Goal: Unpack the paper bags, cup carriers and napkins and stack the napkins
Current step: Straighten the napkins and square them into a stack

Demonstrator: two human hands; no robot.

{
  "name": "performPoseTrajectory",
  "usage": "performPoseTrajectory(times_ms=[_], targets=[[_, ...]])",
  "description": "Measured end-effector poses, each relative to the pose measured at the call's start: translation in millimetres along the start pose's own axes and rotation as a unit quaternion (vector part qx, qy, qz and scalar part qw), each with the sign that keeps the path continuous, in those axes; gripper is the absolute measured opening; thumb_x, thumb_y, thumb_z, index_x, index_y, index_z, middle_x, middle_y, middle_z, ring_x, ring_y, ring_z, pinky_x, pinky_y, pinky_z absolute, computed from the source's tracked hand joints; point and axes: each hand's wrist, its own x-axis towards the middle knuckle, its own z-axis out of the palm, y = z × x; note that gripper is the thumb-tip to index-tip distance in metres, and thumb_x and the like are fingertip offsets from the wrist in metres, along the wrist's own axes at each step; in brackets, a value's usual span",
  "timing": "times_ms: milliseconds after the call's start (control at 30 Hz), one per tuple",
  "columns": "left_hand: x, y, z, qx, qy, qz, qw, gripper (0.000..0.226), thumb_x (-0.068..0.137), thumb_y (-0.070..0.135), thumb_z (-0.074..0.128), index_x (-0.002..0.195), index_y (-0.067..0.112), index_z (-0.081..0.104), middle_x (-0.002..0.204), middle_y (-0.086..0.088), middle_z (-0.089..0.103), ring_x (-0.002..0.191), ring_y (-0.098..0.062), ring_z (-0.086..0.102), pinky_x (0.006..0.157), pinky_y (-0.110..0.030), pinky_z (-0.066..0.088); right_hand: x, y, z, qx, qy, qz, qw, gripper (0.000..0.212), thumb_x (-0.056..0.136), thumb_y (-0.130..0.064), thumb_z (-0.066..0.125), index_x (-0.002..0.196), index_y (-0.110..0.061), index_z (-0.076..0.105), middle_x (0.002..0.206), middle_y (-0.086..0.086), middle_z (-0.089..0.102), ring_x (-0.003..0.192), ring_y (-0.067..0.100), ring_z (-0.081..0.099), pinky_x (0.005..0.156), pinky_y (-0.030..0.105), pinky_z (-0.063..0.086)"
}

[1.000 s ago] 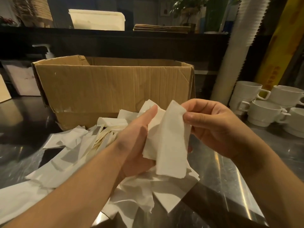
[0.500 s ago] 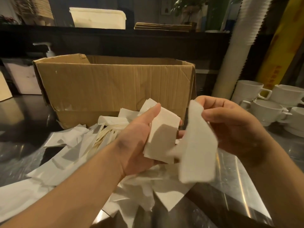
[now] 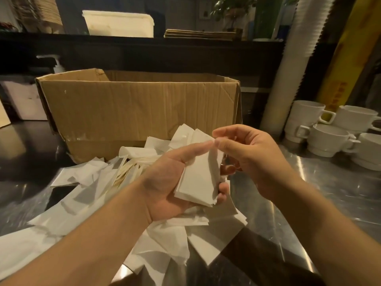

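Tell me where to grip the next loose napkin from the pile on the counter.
Judging from the frame, take the napkin at the pile's near right by its free corner, coming from the right. It lies flat on top with that edge over bare counter, so fingers can slide under. The left hand holds the stack; the right hand pinches its top.

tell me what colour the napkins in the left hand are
Plain white, no print. The head view shows the small stack of napkins lying in the left hand.
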Motion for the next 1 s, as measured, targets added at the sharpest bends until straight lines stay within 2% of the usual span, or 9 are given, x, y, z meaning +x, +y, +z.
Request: performPoseTrajectory(times_ms=[67, 200, 333, 500, 600, 700, 833, 933, 1000], targets=[[-4, 3, 2, -0.024, 0.008, 0.011, 1.0, 0.048, 0.086, 0.028, 0.071, 0.127, 0.007, 0.061, 0.107, -0.017, 0.059, 0.086, -0.029, 0.06, 0.081, -0.041, 0.053, 5, 4, -3, 0.012, 0.041, 0.014, 0.999, 0.009, 0.096, -0.021, 0.068, 0.104, -0.021, 0.073, 0.082, -0.008, 0.07, 0.068, 0.004, 0.065, 0.055, 0.014, 0.049], [-6, 14, -4, -0.091, 0.046, 0.064, 0.993, 0.053, 0.085, 0.029, 0.065, 0.131, 0.005, 0.056, 0.104, -0.014, 0.06, 0.084, -0.027, 0.057, 0.08, -0.038, 0.051, 16, 16, -12, -0.038, 0.072, 0.05, 0.995, 0.009, 0.1, -0.02, 0.062, 0.103, -0.021, 0.071, 0.084, -0.006, 0.068, 0.07, 0.008, 0.059, 0.052, 0.013, 0.046], [-9, 19, -3, -0.112, 0.102, 0.113, 0.982, 0.051, 0.084, 0.033, 0.061, 0.127, 0.006, 0.061, 0.112, -0.014, 0.065, 0.079, -0.024, 0.059, 0.072, -0.033, 0.052, 22, 30, -8, -0.176, -0.009, 0.135, 0.975, 0.019, 0.099, -0.036, 0.064, 0.112, -0.024, 0.069, 0.098, -0.009, 0.069, 0.086, 0.007, 0.064, 0.064, 0.019, 0.048], [-8, 18, -5, -0.124, 0.11, 0.11, 0.98, 0.049, 0.086, 0.033, 0.06, 0.129, 0.01, 0.06, 0.109, -0.012, 0.065, 0.081, -0.023, 0.058, 0.079, -0.035, 0.05, 20, 30, -6, -0.257, -0.122, 0.152, 0.947, 0.026, 0.087, -0.056, 0.07, 0.1, -0.034, 0.071, 0.097, -0.016, 0.071, 0.086, 0.006, 0.069, 0.064, 0.015, 0.051], [-6, 17, -9, -0.122, 0.113, 0.1, 0.981, 0.05, 0.086, 0.034, 0.06, 0.131, 0.011, 0.06, 0.11, -0.011, 0.064, 0.084, -0.023, 0.057, 0.08, -0.034, 0.05, 18, 29, -5, -0.202, -0.138, 0.137, 0.96, 0.024, 0.082, -0.051, 0.077, 0.097, -0.033, 0.071, 0.089, -0.018, 0.073, 0.078, 0.002, 0.072, 0.064, 0.014, 0.053], [-5, 17, -11, -0.117, 0.108, 0.097, 0.983, 0.054, 0.088, 0.035, 0.06, 0.136, 0.012, 0.059, 0.111, -0.012, 0.064, 0.085, -0.024, 0.057, 0.077, -0.036, 0.052, 16, 31, -3, -0.128, -0.131, 0.105, 0.977, 0.024, 0.081, -0.04, 0.082, 0.101, -0.03, 0.072, 0.092, -0.015, 0.075, 0.084, 0.002, 0.073, 0.067, 0.015, 0.056], [-5, 18, -12, -0.121, 0.093, 0.098, 0.983, 0.048, 0.09, 0.035, 0.059, 0.132, 0.011, 0.06, 0.111, -0.011, 0.062, 0.083, -0.025, 0.057, 0.075, -0.036, 0.053, 13, 29, -1, -0.127, -0.138, 0.093, 0.978, 0.012, 0.09, -0.033, 0.076, 0.101, -0.031, 0.072, 0.091, -0.016, 0.075, 0.086, 0.003, 0.073, 0.068, 0.014, 0.056], [-7, 18, -8, -0.119, 0.094, 0.107, 0.983, 0.048, 0.089, 0.034, 0.059, 0.13, 0.01, 0.06, 0.112, -0.01, 0.061, 0.084, -0.024, 0.057, 0.078, -0.035, 0.051, 18, 26, -8, -0.138, -0.096, 0.134, 0.977, 0.012, 0.093, -0.029, 0.071, 0.104, -0.024, 0.071, 0.102, -0.005, 0.073, 0.094, 0.016, 0.071, 0.085, 0.029, 0.059], [-8, 18, -6, -0.119, 0.114, 0.115, 0.98, 0.048, 0.085, 0.033, 0.06, 0.127, 0.009, 0.062, 0.11, -0.011, 0.064, 0.083, -0.024, 0.057, 0.08, -0.035, 0.049, 23, 24, -16, -0.163, -0.067, 0.175, 0.969, 0.015, 0.093, -0.029, 0.068, 0.105, -0.02, 0.069, 0.105, 0.0, 0.071, 0.097, 0.021, 0.069, 0.089, 0.037, 0.06]])
